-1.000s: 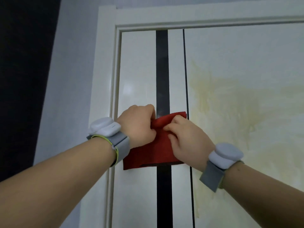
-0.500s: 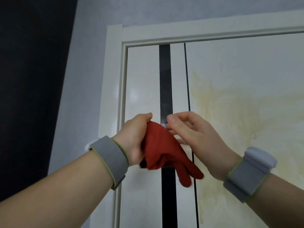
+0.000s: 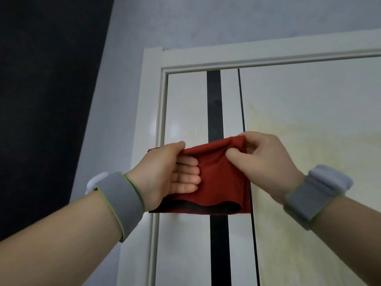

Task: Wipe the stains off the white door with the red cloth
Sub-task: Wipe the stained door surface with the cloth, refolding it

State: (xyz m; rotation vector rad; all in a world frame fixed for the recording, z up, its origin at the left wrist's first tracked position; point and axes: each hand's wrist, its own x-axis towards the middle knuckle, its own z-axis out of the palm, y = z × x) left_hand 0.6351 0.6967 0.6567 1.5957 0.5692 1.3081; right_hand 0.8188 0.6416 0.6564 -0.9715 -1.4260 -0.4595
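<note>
I hold the red cloth (image 3: 222, 178) up in front of the white door (image 3: 309, 141), folded into a rough rectangle whose long axis runs left to right, its open, layered edge facing down. My left hand (image 3: 171, 174) clamps the cloth's left end — thumb along the top edge, four fingers curled across the front face. My right hand (image 3: 261, 159) pinches the upper right corner between thumb and forefinger, the other fingers bent loosely behind. The cloth hangs across the door's black vertical stripe (image 3: 214, 104), level with my hands. To its right, yellowish stains (image 3: 309, 166) spread over the door panel — whether the cloth touches the door, I cannot tell.
</note>
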